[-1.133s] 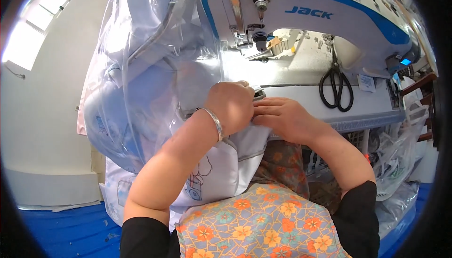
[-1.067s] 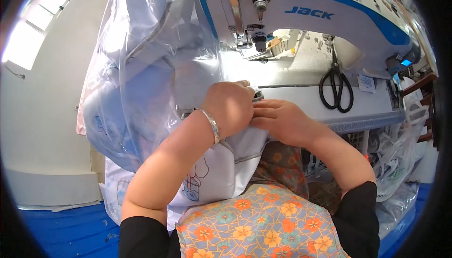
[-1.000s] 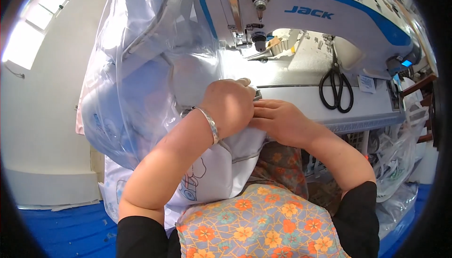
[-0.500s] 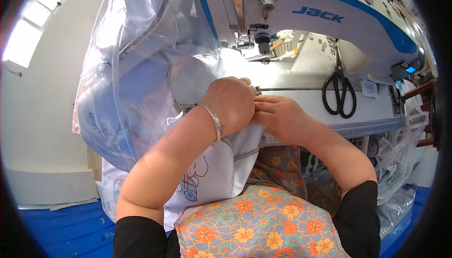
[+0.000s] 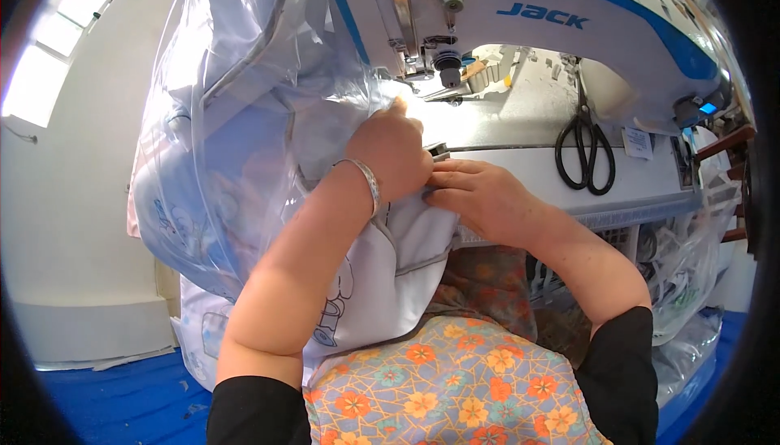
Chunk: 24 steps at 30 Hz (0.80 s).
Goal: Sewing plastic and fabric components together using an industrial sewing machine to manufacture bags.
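Right now both hands meet at the front edge of the bench (image 5: 520, 165), just below the needle (image 5: 449, 79) of the sewing machine (image 5: 528, 15). The left hand (image 5: 396, 157) is curled shut over a fold of the white cloth (image 5: 382, 282), knuckles up, with a bangle (image 5: 367, 185) on its wrist. The right hand (image 5: 479, 197) lies flatter, fingers drawn together and pressing the same cloth edge; its fingertips touch the left hand. A small dark bit, perhaps a zip end, shows between them, too small to tell.

The cloth hangs from the hands down over the lap, and joins a bulky bundle under clear plastic (image 5: 244, 120) that rises to the left of the machine head. The gripped edge runs roughly left to right along the bench front, and the needle lies just beyond and slightly right of the left hand, which is nearer it. Scissors (image 5: 585, 149) lie well apart to the right.
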### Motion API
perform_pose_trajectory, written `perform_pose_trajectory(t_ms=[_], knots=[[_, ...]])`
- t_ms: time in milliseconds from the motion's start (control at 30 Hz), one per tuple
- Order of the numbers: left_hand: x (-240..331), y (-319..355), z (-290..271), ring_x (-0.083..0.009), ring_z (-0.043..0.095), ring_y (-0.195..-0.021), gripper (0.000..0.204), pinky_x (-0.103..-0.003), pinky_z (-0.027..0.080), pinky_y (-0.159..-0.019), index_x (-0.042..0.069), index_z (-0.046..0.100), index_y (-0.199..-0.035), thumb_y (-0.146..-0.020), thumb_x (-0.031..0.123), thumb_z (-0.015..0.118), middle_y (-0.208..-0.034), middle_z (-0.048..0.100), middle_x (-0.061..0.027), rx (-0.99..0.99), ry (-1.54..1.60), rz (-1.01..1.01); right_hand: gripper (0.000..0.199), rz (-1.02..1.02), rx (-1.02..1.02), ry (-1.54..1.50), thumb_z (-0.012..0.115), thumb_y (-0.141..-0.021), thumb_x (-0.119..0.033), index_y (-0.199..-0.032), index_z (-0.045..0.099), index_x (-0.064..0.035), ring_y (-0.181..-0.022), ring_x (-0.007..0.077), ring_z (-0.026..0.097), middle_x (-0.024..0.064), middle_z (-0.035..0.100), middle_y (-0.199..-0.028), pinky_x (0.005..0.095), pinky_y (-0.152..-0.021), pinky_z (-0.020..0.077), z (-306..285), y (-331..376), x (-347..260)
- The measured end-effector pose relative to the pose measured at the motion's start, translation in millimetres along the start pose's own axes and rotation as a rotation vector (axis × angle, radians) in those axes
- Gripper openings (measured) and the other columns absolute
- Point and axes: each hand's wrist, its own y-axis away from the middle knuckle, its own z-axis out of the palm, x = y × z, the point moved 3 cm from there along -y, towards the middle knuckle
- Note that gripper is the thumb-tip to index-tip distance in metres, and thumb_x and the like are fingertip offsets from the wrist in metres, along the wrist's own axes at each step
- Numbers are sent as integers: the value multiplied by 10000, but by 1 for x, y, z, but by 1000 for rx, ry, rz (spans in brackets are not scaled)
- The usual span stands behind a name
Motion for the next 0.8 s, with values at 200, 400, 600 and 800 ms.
perform_pose_trajectory(t_ms=[200,400,600,800], knots=[[-4,-5,3,-362,632,-1066,333,-394,504,-937,-45,699,-976,-773,176,555,-1263,568,-312,-15,-36,-19,290,0,25,3,611,-722,-2,-1008,657,-20,-1190,317,585,140,648,-1195,414,-1010,488,2,2,-1],[-5,5,8,-358,667,-974,292,-401,540,-863,-36,698,-950,-782,168,573,-1331,514,-309,85,-79,39,284,-8,43,49,621,-724,-9,-1004,662,-36,-1194,308,586,132,651,-1198,406,-1007,492,1,3,-4],[-2,-8,3,-346,691,-903,280,-401,563,-820,-38,689,-967,-804,154,565,-1277,520,-285,95,-136,22,289,-4,27,80,623,-723,-11,-1008,663,-41,-1191,305,588,127,650,-1198,400,-1005,494,3,4,-2],[3,-12,13,-358,678,-882,189,-439,558,-783,14,661,-919,-819,116,537,-1080,589,-258,117,-217,-14,249,-32,64,73,611,-741,-35,-986,656,-32,-1163,299,597,121,658,-1146,386,-989,497,1,0,-5]])
